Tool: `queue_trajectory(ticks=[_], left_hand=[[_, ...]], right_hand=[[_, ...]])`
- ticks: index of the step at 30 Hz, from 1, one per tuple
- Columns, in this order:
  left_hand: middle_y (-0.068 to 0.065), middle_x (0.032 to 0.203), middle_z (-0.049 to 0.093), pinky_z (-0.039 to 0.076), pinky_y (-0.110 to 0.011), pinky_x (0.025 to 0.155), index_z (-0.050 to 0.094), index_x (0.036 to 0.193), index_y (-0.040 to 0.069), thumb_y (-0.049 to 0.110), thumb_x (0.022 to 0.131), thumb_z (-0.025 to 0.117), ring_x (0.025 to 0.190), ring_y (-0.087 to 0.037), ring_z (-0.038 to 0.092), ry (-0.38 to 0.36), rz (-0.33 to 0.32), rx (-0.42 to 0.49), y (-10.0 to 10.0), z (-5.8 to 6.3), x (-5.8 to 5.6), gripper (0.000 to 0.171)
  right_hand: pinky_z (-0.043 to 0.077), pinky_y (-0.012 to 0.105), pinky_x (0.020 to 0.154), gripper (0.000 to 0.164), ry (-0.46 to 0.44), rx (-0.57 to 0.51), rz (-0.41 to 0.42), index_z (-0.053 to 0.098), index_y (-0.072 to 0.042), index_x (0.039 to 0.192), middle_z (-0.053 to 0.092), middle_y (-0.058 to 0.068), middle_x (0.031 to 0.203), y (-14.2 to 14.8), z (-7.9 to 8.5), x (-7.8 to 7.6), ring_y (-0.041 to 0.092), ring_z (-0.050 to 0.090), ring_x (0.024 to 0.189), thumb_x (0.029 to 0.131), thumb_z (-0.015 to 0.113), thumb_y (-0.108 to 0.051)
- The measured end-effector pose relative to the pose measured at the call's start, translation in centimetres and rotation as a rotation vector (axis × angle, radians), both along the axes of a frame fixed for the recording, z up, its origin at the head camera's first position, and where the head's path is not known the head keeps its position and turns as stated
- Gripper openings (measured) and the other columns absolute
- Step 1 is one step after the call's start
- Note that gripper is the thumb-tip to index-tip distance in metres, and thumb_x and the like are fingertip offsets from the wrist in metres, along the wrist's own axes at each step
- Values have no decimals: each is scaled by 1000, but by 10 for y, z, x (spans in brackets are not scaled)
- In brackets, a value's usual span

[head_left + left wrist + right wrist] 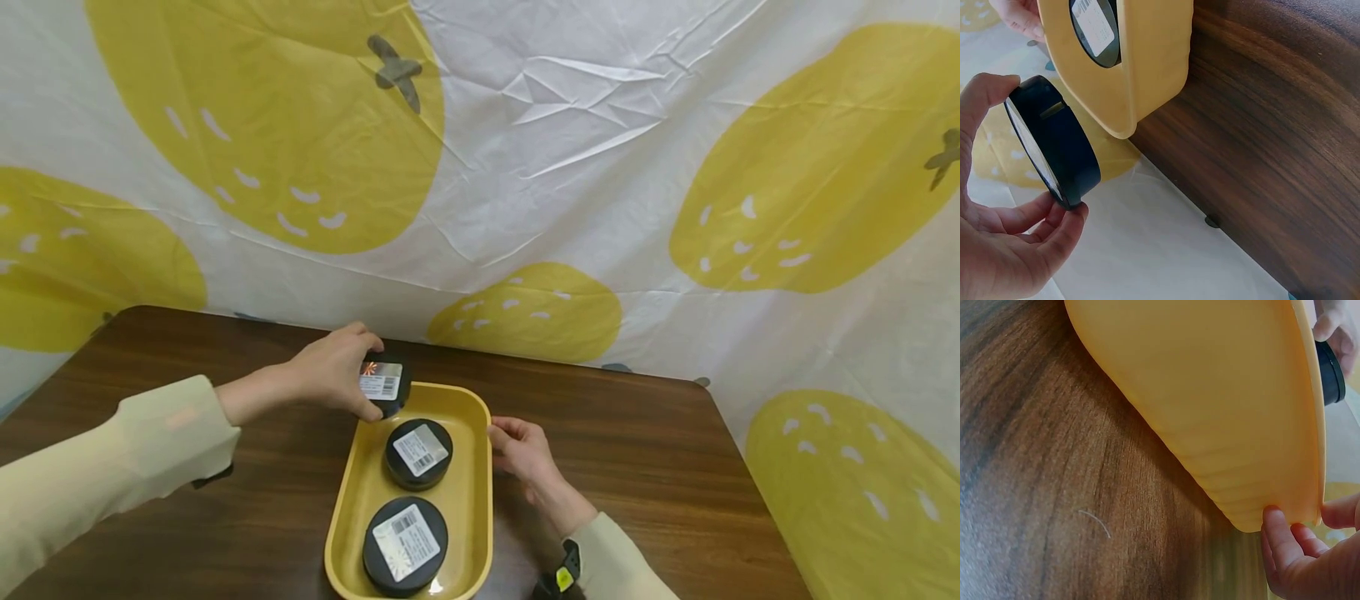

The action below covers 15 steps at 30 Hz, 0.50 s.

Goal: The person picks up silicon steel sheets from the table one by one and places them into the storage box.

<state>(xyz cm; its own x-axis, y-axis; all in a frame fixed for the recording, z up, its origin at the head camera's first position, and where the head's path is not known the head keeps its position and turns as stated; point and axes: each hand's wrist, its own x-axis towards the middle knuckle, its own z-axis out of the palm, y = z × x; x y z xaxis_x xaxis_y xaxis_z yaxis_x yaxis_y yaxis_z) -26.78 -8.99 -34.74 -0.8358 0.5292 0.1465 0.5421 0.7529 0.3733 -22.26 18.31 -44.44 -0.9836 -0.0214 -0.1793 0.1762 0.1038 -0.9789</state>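
Observation:
My left hand [333,372] pinches a round black disc-shaped container [392,385] by its edges, thumb on one side and fingers on the other. It is tilted, its silvery barcode label facing up, over the far left corner of a yellow tray [483,500]. In the left wrist view the container [1063,147] shows a small slot in its side wall. Two similar labelled black containers lie in the tray, one in the middle [419,455] and one near the front [405,546]. My right hand [528,460] grips the tray's right rim near the far corner, thumb at the rim, fingertips [1275,519] against the outer wall.
The tray stands on a dark brown wooden table [637,483]. Behind the table's far edge hangs a white cloth [525,192] with large yellow fruit prints. A watch-like band with a yellow-green face [564,577] is on the right wrist.

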Motion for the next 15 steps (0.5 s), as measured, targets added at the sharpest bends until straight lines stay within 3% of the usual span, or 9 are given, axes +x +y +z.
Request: queue_trajectory(ticks=[15], left_hand=[[-17,102,54,47,-37,69,59,109,-9,34,52,84,82,-24,52,-8,2,-6,1,-4,0,76]], right_hand=[[53,38,75,33,-3,41,-8,55,14,116,60,21,108,0,1,1,19,60,91,94,54,-11]])
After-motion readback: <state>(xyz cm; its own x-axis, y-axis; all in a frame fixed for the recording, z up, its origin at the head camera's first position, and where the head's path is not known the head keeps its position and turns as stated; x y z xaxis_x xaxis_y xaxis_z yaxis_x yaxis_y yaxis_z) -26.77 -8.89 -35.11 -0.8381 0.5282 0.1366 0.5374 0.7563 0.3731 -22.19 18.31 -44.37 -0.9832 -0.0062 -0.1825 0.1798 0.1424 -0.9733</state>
